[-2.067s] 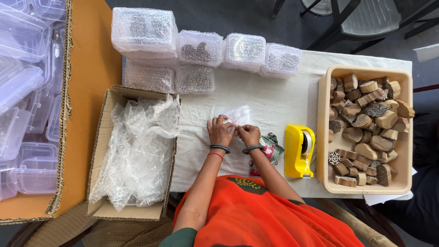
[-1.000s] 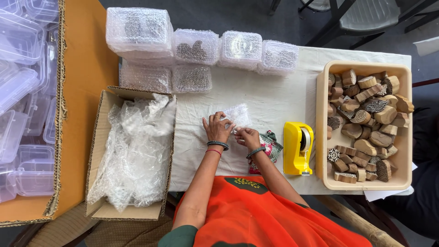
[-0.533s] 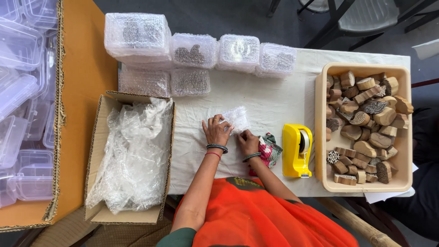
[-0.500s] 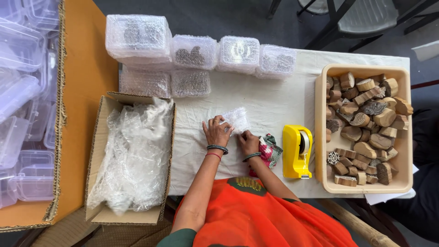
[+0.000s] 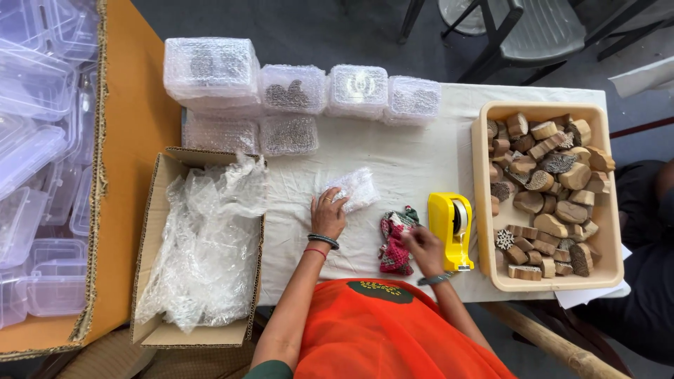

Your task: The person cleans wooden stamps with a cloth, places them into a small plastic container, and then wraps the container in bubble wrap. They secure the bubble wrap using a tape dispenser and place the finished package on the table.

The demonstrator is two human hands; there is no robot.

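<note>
Under the left hand (image 5: 328, 214), fingers spread flat, lay a small bubble-wrapped bundle (image 5: 353, 188) on the cloth-covered bench (image 5: 414, 158). Right hand (image 5: 425, 247) hovered just beside the yellow tape dispenser (image 5: 451, 223); fingers loosely curled, grasping nothing visible. Beyond the left fingers, six wrapped packs (image 5: 295, 88) stood finished. Tray (image 5: 484, 274) to the right remained full of unwrapped wooden blocks (image 5: 547, 182): most work left, judging by that.
</note>
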